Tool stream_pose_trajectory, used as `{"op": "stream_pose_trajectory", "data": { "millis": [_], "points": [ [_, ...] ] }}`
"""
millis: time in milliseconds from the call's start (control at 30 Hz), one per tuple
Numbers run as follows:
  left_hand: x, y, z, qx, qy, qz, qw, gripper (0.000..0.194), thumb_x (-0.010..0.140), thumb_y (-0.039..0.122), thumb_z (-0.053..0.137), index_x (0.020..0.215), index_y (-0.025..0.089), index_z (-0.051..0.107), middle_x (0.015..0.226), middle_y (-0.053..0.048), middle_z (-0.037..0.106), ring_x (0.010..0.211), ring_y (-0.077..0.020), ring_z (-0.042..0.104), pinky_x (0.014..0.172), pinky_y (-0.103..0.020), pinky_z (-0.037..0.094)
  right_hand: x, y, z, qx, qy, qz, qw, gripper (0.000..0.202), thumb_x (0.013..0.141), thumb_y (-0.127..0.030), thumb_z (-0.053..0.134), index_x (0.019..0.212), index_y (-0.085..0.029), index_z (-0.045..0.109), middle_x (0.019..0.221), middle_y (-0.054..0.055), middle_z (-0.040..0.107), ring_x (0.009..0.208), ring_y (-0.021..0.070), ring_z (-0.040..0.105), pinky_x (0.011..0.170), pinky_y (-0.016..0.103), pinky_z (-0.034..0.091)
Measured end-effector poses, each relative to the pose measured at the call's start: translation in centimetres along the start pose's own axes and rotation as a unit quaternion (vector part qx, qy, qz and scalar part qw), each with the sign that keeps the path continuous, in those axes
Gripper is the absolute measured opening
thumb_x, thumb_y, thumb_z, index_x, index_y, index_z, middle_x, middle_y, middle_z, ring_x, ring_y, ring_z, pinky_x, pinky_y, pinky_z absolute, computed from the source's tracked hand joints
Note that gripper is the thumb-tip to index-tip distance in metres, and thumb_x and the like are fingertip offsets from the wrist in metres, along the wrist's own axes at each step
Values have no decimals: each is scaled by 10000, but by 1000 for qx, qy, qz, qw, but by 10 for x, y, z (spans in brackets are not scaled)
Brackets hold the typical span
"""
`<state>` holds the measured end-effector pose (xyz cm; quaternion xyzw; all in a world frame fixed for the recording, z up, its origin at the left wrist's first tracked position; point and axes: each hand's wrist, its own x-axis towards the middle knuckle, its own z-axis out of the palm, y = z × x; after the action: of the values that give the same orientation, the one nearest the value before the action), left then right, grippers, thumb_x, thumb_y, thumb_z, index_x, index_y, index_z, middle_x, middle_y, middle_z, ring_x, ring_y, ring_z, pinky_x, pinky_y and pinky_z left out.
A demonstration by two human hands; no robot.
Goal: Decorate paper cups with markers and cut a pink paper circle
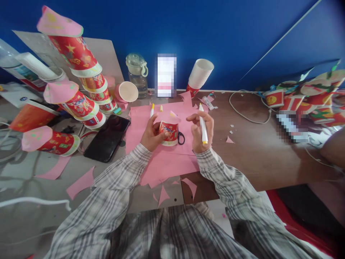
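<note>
My left hand (153,135) is closed on a red patterned paper cup (169,133), held rim down with a small pink paper piece (174,116) at its top. A white, yellow-tipped marker (152,110) shows just above my left fingers; whether they touch it I cannot tell. In my right hand (207,126) is a white marker (202,126) with yellow ends, pointing up and away from the cup. Black-handled scissors (181,138) lie right of the cup, their blades hidden. Beneath is pink paper (161,162), with a small yellow cap (161,108) near its back edge.
Decorated cup towers (87,68) with pink cone tops stand at left, beside a black phone (107,138). A water bottle (137,77), a lit screen (165,75) and stacked cups (199,77) line the blue wall. Pink scraps (81,182) are scattered about; more cup crafts (309,97) are at right.
</note>
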<state>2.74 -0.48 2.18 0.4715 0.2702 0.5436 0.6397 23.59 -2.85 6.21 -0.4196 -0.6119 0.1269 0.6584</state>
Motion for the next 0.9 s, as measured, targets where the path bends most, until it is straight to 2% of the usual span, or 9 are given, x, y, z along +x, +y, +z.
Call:
{"op": "stream_pose_trajectory", "data": {
  "millis": [133,333,500,600,733,900],
  "points": [
    [-5,-11,0,61,-45,51,996,1245,762,555,1073,1770,370,366,1355,-103,805,1225,-302,796,1085,-501,621,11,-3,-3,28,-32,61,997,628,984,-847,641,1353,-340,602,1102,70,791,1054,297,820,1020,581,692],
    [-15,-11,8,116,-84,26,989,1378,714,647,1076,1822,358,309,1431,-152,776,1327,-378,771,1134,-570,611,14,-8,-4,118,-95,117,982,674,932,-847,731,1335,-316,632,1206,101,860,1152,313,853,1077,587,705],
    [-15,-5,12,125,-97,11,987,1411,728,646,1061,1846,364,248,1449,-156,776,1368,-394,757,1150,-587,605,13,-21,-9,96,-161,86,979,578,987,-741,744,1339,-288,677,1251,125,892,1214,328,859,1102,580,699],
    [-16,-5,13,136,-92,7,986,1424,717,611,1073,1849,378,241,1419,-138,786,1309,-373,773,1129,-577,609,14,-28,-12,45,-183,61,980,587,983,-758,736,1324,-281,712,1274,127,889,1193,328,855,1064,558,709],
    [-17,-4,14,141,-84,4,986,1411,684,600,1084,1835,366,301,1372,-125,794,1227,-344,777,1097,-556,607,15,-33,-13,7,-202,48,978,620,983,-790,708,1329,-276,738,1289,134,868,1195,341,845,1024,550,720],
    [-18,0,17,134,-76,9,988,1379,665,563,1099,1818,346,373,1193,-85,815,1088,-300,769,1019,-496,607,15,-35,-14,6,-218,27,976,578,985,-719,753,1351,-272,738,1298,144,848,1213,357,837,1017,563,728]
  ]
}}
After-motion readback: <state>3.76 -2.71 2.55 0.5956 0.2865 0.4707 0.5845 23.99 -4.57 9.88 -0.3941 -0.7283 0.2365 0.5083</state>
